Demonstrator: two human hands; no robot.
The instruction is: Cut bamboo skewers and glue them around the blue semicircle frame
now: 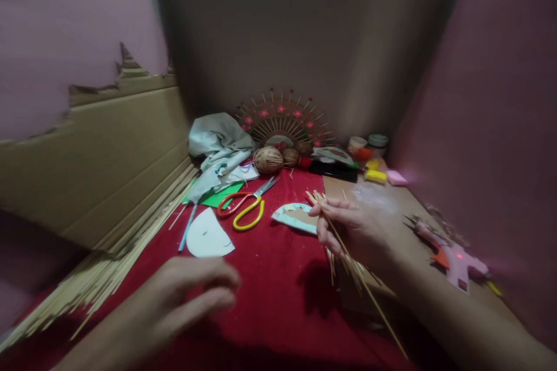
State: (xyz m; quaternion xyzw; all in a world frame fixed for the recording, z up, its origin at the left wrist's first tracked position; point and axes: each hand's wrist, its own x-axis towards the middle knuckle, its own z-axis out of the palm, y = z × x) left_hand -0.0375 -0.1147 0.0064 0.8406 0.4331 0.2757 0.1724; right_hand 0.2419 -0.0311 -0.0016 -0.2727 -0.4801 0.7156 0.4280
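My right hand [342, 223] is closed around a bundle of thin bamboo sticks [317, 196]. One longer stick [378, 307] slants from its fingers down toward the lower right. Below and left, my left hand [198, 284] hovers over the red cloth, a little blurred, fingers bent and thumb apart, with nothing in it. Just beyond it lies a white paper piece [209, 235] with a rounded edge. Scissors [248, 206] with one orange and one yellow handle rest on the cloth. A half-round cardboard piece [296, 216] with pale blue edging is partly hidden behind my right hand.
Many loose sticks [91, 290] lie along a cardboard sheet [108, 156] at left. A pink glue gun [455, 258], its red light on, lies at right. Behind are a decorated stick fan [282, 113], twine balls [267, 159], a crumpled cloth [220, 139] and yellow clay [375, 176].
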